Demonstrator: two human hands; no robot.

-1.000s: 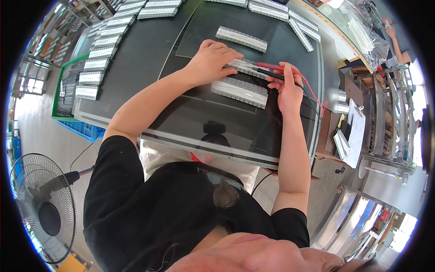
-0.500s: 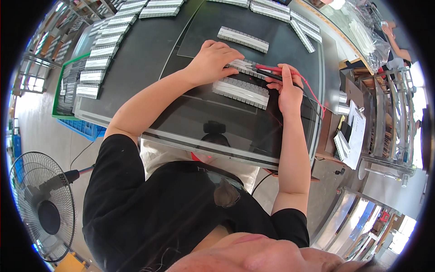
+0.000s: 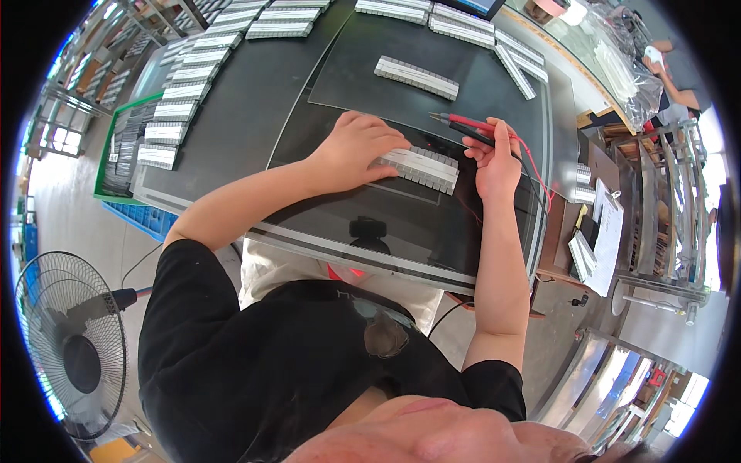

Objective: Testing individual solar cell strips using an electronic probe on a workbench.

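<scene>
Left hand (image 3: 359, 154): thumb on near side, fingers on far side, gripping the left end of a long grey ribbed strip with a white lengthwise face (image 3: 424, 168). Strip lies just right of that hand, on a dark glossy table (image 3: 231, 143), tilted slightly down to the right. Part under the fingers hidden.

Right hand (image 3: 494, 158): closed around a red pen-shaped probe (image 3: 465, 121) and a black pen-shaped probe (image 3: 471, 134), side by side. Thin tips point left, past the fingers, toward the left hand's far side; tips near each other, clear of the gripped strip. Red thin cable (image 3: 534, 160) trails off right of the right hand, dark one beside it.

Beyond both hands, between them: second grey-and-white ribbed strip (image 3: 417, 78), well apart from either. More ribbed strips (image 3: 461, 31) along the far edge, some side by side. Well left of the left hand, a column of similar strips (image 3: 181, 92) on the table; next to it a green plastic crate (image 3: 99, 181) filled with dark pieces, above a blue plastic crate (image 3: 143, 221).

Right of the right hand, off the table: white paper sheet (image 3: 609, 243) on a clipboard.
</scene>
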